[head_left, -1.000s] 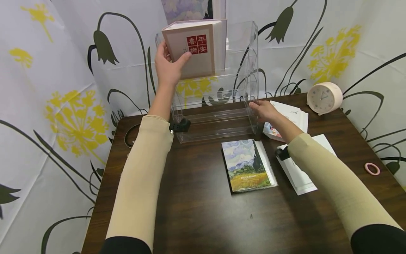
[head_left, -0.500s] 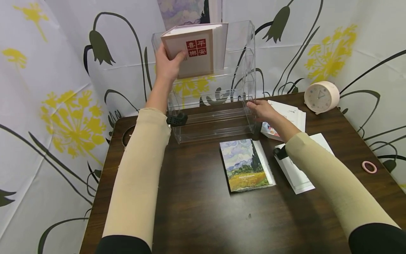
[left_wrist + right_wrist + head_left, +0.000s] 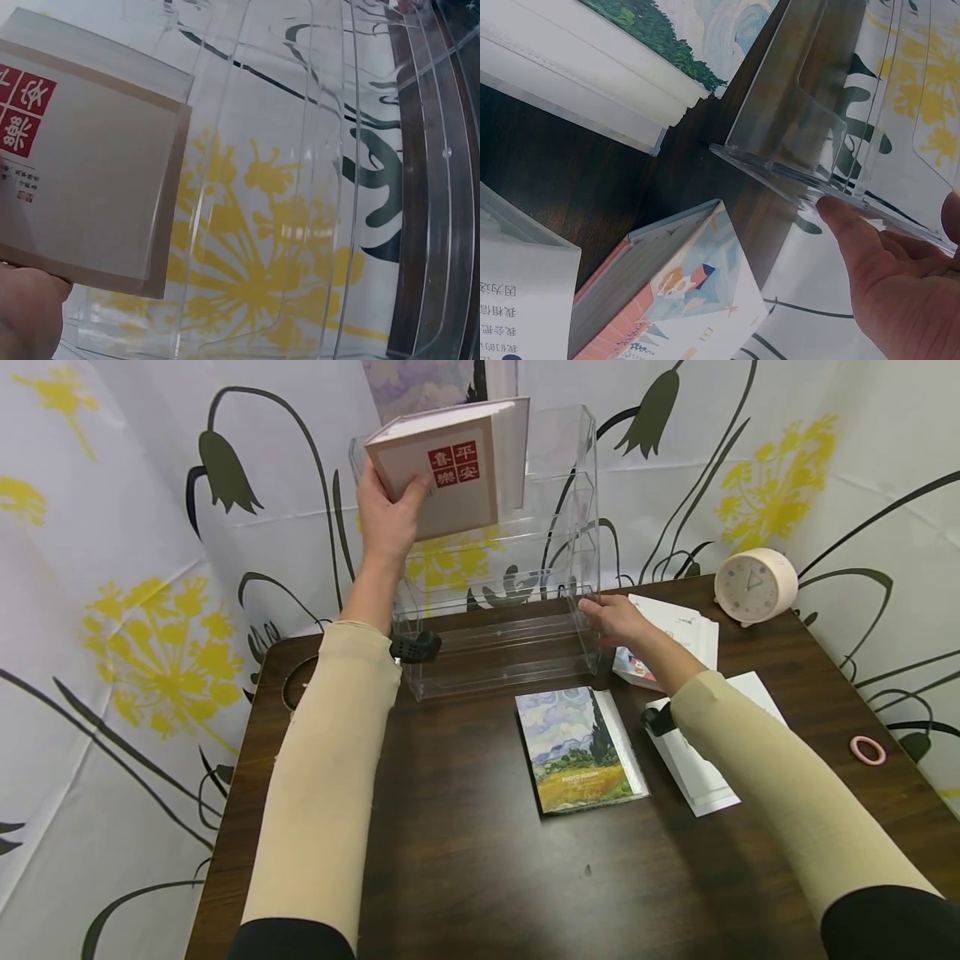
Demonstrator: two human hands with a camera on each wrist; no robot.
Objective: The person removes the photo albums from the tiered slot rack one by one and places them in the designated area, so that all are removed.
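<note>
A beige photo album (image 3: 461,485) with red character squares on its cover is raised at the upper tier of a clear acrylic rack (image 3: 588,552). My left hand (image 3: 388,518) grips its left side, thumb across the front cover and the other fingers hidden behind. The album tilts, its white page edges showing on top. Lower down, my right hand (image 3: 618,622) pinches the rack's right side panel; the right wrist view has the fingertips at the panel's edge (image 3: 817,196). Another album (image 3: 420,389) with a painted sky cover stands behind the rack's top.
On the dark wooden table (image 3: 450,860) lies a landscape-covered photo album (image 3: 577,752). White albums (image 3: 697,760) and further books (image 3: 678,631) lie right of the rack, partly under the right forearm. A pink clock (image 3: 753,585), a pink ring (image 3: 867,750) and a dark hoop (image 3: 288,681) sit farther out.
The beige album dipped slightly, then rose again and tilted more. My left thumb has slid a little left, off the red squares. The right hand keeps its hold; the head view has shifted slightly.
</note>
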